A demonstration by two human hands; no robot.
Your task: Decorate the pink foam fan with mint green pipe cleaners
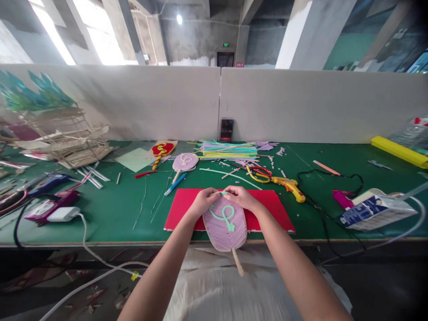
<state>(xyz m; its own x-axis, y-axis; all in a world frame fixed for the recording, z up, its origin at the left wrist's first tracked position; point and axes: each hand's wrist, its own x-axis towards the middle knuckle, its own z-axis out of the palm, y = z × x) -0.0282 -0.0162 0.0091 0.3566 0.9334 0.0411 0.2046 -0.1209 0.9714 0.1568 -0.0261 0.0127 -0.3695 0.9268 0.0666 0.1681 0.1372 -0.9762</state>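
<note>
A lilac fan (pixel 217 232), covered in rows of pipe cleaner, lies partly on a red board (pixel 277 209), its wooden stick handle (pixel 238 263) pointing toward me past the table edge. A mint-green pipe cleaner (pixel 228 210) makes a loop on its face and runs up to the far rim. There my left hand (pixel 204 200) and my right hand (pixel 244 198) are closed, fingertips nearly meeting, pinching the mint-green strip. The exact grip is partly hidden by the fingers.
Beyond the board lie a bundle of pipe cleaners (pixel 230 150), a smaller lilac fan (pixel 185 162), a red one (pixel 163 149), a blue pen (pixel 175 184) and scissors (pixel 259 174). A yellow glue gun (pixel 289 186) and carton (pixel 374 209) are right; a wooden model (pixel 70 145) stands left.
</note>
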